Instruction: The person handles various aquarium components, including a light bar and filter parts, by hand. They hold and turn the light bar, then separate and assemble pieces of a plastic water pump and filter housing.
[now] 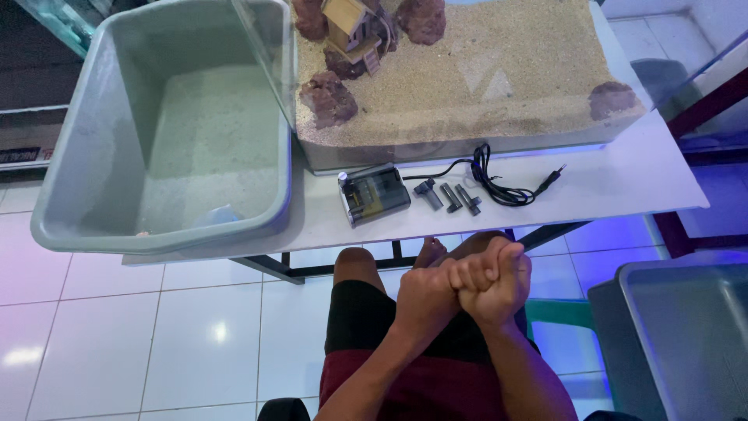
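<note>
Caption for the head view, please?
Clasped left hand and right hand below table with filter, tank.

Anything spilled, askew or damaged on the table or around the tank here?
Nothing stands out. The sand stays inside the glass tank and the grey tub; the filter box, small tubes and coiled cable lie neatly. Left hand and right hand are clasped, empty.

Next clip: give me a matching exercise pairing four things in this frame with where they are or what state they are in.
Things:
1. grey plastic tub
2. small wooden house ornament
3. black filter box
4. left hand and right hand

Places or states:
A. on the sand inside the glass tank
B. clasped together above the lap
C. at the table's left end, sand in its bottom
D. on the white tabletop, beside a coiled black cable

Pairs: 1-C, 2-A, 3-D, 4-B
</note>
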